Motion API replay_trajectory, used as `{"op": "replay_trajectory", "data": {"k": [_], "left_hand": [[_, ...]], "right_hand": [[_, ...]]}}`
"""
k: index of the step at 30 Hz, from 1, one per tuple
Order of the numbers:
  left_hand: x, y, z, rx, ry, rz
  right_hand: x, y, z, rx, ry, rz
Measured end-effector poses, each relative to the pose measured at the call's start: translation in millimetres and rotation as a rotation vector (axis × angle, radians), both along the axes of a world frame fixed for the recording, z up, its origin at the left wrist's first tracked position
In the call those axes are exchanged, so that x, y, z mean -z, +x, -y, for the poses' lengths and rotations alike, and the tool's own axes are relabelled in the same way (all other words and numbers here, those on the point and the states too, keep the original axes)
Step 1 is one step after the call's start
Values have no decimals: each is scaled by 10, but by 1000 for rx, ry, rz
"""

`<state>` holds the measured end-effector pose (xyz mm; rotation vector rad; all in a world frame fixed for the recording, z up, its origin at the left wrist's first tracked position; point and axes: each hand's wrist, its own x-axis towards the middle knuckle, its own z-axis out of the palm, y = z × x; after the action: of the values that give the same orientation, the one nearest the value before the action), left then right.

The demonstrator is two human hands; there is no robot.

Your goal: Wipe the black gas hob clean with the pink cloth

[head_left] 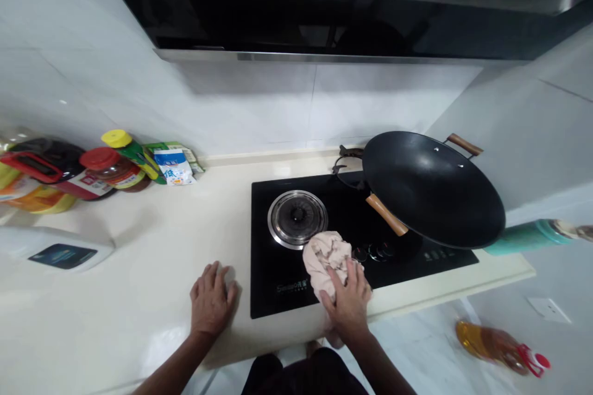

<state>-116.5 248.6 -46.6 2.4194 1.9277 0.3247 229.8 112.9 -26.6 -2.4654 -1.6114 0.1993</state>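
1 view, head-worn. Looks forward and down from above the near edge of the counter (152, 284), close to the cooktop (345, 213), which sits just below mid-frame. Range hood (296, 18) spans the top, back wall (269, 105) below it faces the lens; wearer's legs (303, 379) show at the bottom edge. Wide field.

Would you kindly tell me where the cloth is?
In the head view, the cloth lies just right of centre, under the right hand on the cooktop.
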Motion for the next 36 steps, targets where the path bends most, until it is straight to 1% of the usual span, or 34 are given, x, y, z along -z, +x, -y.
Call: {"op": "replay_trajectory", "data": {"k": [2, 3, 6, 9, 12, 14, 17, 19, 21, 23, 25, 29, 31, 33, 36], "left_hand": [[7, -3, 12, 7, -6, 3], [14, -4, 18, 9, -11, 6], [46, -5, 31, 14, -19, 27], [73, -7, 38, 14, -23, 49], [80, -15, 40, 24, -37, 62], [76, -23, 39, 31, -48, 61], [67, -28, 33, 36, -64, 58], [56, -22, 30, 34, -73, 63], [37, -10, 31, 24, -74, 72], [14, 6, 34, 13, -73, 78], [-10, 19, 39, 9, -75, 80], [-43, 27, 48, -7, -77, 84], [-51, 23, 50, -11, -82, 79], [-56, 17, 50, -2, -97, 67], [-56, 13, 47, 4, -99, 53]], "right_hand": [[16, -37, 72, 90, -18, 15], [16, -52, 83, 101, -21, 8], [-20, -99, -27, 43, -6, -29], [-96, -127, -381, 35, 20, -30], [-199, -68, -877, 114, -4, -9], [-272, 51, -1192, 152, -46, 0], [-367, 362, -1549, 157, -106, -10], [-422, 641, -1700, 147, -143, -34], [-476, 950, -1786, 145, -175, -70], [-534, 1260, -1809, 140, -199, -104], [-593, 1546, -1761, 122, -226, -128], [-689, 1967, -1462, 68, -300, -172], [-713, 2068, -1277, 41, -345, -204], [-712, 2083, -1146, 6, -392, -222], [-662, 1997, -1126, 13, -443, -172]]}}
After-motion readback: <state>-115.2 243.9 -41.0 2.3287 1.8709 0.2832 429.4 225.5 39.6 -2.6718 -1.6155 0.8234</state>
